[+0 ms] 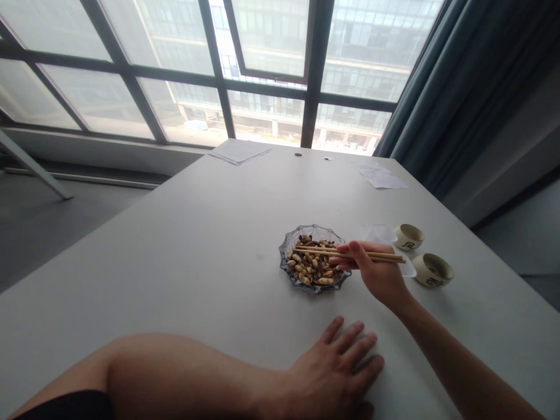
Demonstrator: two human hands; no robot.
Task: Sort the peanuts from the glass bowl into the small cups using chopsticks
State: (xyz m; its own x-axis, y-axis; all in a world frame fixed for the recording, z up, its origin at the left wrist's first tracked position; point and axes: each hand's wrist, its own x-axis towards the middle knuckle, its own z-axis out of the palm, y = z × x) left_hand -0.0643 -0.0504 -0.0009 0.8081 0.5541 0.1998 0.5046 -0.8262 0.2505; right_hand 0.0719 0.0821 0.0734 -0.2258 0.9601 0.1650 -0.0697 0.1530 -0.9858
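Observation:
My right hand (378, 274) grips a pair of wooden chopsticks (326, 252), whose tips reach over the left part of a scalloped clear glass bowl (284, 271). Inside the bowl lies a mix of peanuts (301, 269) and dark striped seeds that look like sunflower seeds (322, 267). Whether the tips pinch anything is too small to tell. My left hand (339, 370) rests palm down on the white table, fingers spread, holding nothing, nearer to me than the bowl.
Two small cream cups with dark markings stand at the right, a farther cup (409, 237) and a nearer cup (433, 270). Translucent plastic trays (408, 267) sit beside them, partly behind my right hand. Papers (240, 151) lie at the far edge of the white table (196, 233).

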